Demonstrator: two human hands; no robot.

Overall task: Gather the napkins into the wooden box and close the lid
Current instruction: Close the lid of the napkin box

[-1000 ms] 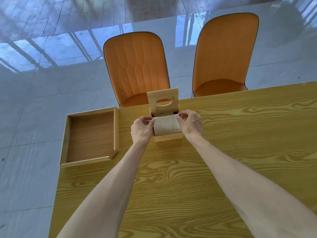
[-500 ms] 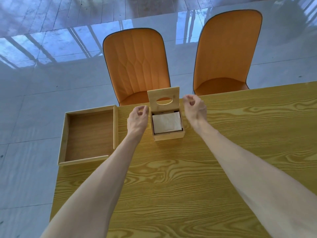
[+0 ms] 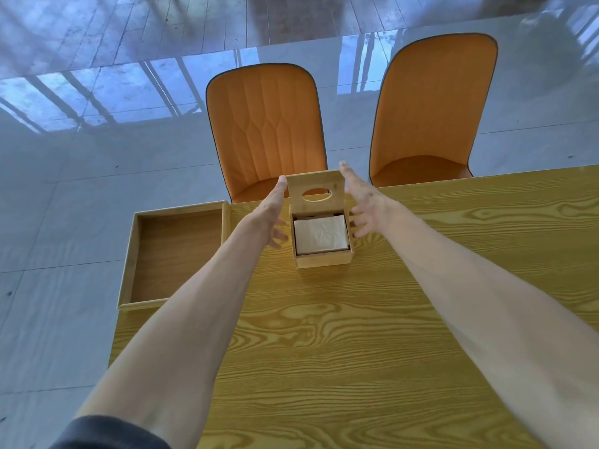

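A small wooden box [image 3: 324, 259] stands near the far edge of the yellow table [image 3: 356, 335]. A stack of pale napkins [image 3: 321, 234] lies inside it. Its hinged lid [image 3: 314, 192], with an oval hole, stands upright at the back. My left hand [image 3: 270, 210] is stretched out with fingers apart on the left of the box, its fingertips up beside the lid's left edge. My right hand [image 3: 364, 202] is spread the same way on the right, fingertips by the lid's right edge. Both hands hold nothing.
A shallow wooden tray [image 3: 176, 254] sits on the table's far left corner, overhanging the edge. Two orange chairs [image 3: 267, 131] [image 3: 434, 108] stand beyond the far edge, on a glossy tiled floor.
One second ago both hands pressed the napkins down into the box. They let go, drew apart, and now reach forward with spread fingers to either side of the upright lid.
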